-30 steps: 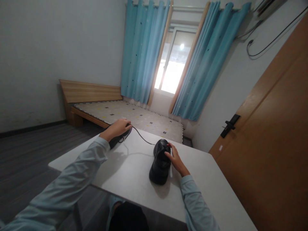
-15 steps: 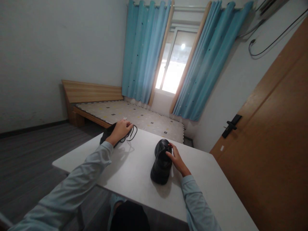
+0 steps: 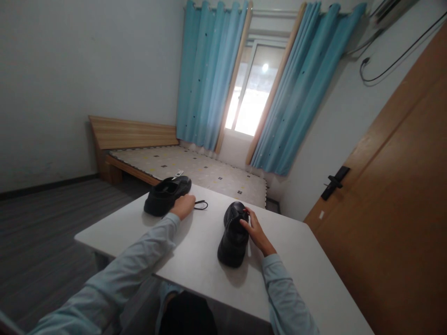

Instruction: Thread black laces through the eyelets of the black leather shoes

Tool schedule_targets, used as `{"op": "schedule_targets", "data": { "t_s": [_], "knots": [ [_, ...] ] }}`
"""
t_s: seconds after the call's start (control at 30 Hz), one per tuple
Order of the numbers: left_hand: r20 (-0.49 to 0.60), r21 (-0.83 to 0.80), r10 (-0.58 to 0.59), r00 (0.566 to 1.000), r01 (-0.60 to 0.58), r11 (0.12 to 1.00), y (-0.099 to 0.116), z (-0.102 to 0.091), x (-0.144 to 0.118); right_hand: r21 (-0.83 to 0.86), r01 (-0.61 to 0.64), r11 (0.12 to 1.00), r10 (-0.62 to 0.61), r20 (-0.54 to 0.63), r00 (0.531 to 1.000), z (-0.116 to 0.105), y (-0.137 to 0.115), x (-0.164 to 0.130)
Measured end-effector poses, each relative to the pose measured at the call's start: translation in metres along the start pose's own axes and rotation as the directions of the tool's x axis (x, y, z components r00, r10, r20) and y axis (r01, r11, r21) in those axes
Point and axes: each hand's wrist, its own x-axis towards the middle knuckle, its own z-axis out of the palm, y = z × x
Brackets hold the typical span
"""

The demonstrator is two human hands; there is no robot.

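Observation:
A black shoelace (image 3: 201, 204) sticks out in a loop beyond my left hand (image 3: 184, 206), whose fingers are closed around it just above the table. Left of that hand, a black shoe (image 3: 166, 193) rests upright near the table's far left edge, a white tag (image 3: 179, 174) showing behind it. Another black shoe (image 3: 233, 242) stands at mid-table with its heel toward me. My right hand (image 3: 254, 230) grips this shoe from its right side, thumb and fingers at the upper. The inside of that shoe is mostly hidden from this angle.
Both shoes are on a white table (image 3: 300, 270). Beyond its far edge lies a bed (image 3: 202, 167) with a patterned mattress. A brown door (image 3: 394, 200) with a black handle (image 3: 335, 183) is close on the right. My legs (image 3: 188, 314) are below the near edge.
My left hand has come down and toward me with the shoelace, away from the left shoe, which now shows in full. My right hand and its shoe have stayed in place.

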Motion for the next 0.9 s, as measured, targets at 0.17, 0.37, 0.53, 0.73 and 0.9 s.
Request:
{"op": "schedule_targets", "data": {
  "t_s": [0.17,0.37,0.53,0.73,0.9],
  "knots": [
    [-0.018,0.033,0.057,0.998,-0.056,0.998,0.014,-0.025,-0.013,0.019,0.002,1.0,-0.002,0.013,1.0,0.001,-0.004,0.0],
    [-0.201,-0.054,0.445,0.873,-0.463,0.885,0.065,-0.061,-0.045,0.032,0.021,0.999,-0.022,0.054,0.998,0.004,-0.005,-0.002],
    [-0.133,-0.036,0.669,0.731,-0.678,0.734,0.109,-0.047,-0.067,0.012,0.081,0.997,-0.082,0.074,0.994,0.007,-0.01,-0.001],
    [-0.115,-0.068,0.694,0.711,-0.702,0.708,0.129,-0.029,-0.076,0.009,0.09,0.996,-0.09,0.069,0.994,0.009,-0.018,0.001],
    [-0.042,-0.09,0.682,0.73,-0.683,0.725,0.13,-0.031,-0.073,0.033,0.051,0.998,-0.053,0.059,0.997,0.009,-0.023,-0.001]
  ]
}}
